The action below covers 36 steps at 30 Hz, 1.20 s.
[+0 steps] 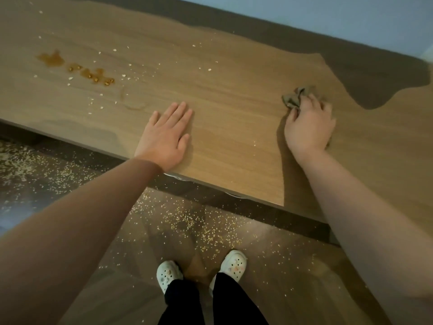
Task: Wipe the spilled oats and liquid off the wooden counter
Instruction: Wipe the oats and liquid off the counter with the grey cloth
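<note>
The left hand (pixel 166 134) lies flat near the front edge of the light-brown wooden table (pixel 234 90), fingers (pixel 180 111) straight and holding nothing. The right hand (pixel 309 127) grips a crumpled grey-green cloth (pixel 294 97) against the wood. The amber puddle of liquid (pixel 50 58) and pale scattered oat flakes (pixel 70 78) lie well beyond the left hand, which sits between them and the cloth, and more spilled oats (pixel 185 221) litter the dark floor (pixel 293 266) around white perforated clogs (pixel 168 273).
</note>
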Each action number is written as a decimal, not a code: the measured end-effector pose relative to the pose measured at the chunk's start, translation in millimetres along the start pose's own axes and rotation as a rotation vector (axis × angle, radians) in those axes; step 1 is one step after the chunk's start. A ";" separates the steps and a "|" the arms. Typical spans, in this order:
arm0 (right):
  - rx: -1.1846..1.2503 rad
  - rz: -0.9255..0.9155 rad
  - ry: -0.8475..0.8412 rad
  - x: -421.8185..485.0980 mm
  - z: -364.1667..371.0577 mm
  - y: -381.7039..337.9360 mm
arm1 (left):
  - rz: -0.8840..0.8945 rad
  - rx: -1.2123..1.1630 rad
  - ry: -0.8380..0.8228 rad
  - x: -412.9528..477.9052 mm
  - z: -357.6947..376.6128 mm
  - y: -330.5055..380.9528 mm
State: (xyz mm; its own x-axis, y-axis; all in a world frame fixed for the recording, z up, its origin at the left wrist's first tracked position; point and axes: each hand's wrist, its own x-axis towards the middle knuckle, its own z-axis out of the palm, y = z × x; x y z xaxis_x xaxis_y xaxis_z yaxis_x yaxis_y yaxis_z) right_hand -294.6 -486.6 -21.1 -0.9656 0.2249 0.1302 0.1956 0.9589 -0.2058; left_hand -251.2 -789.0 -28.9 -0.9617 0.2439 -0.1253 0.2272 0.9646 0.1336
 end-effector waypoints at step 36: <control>-0.028 -0.211 -0.162 25.5 9.0 -49.5 | -0.065 -0.005 0.004 -2.9 -0.2 4.3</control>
State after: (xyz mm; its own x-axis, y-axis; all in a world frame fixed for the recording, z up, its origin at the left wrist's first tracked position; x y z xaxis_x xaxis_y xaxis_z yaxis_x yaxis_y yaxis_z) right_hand -330.4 -529.9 -16.3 -0.9999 -0.0088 0.0100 -0.0103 0.9865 -0.1632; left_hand -247.5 -785.6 -27.7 -0.9749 0.1805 -0.1301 0.1637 0.9779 0.1298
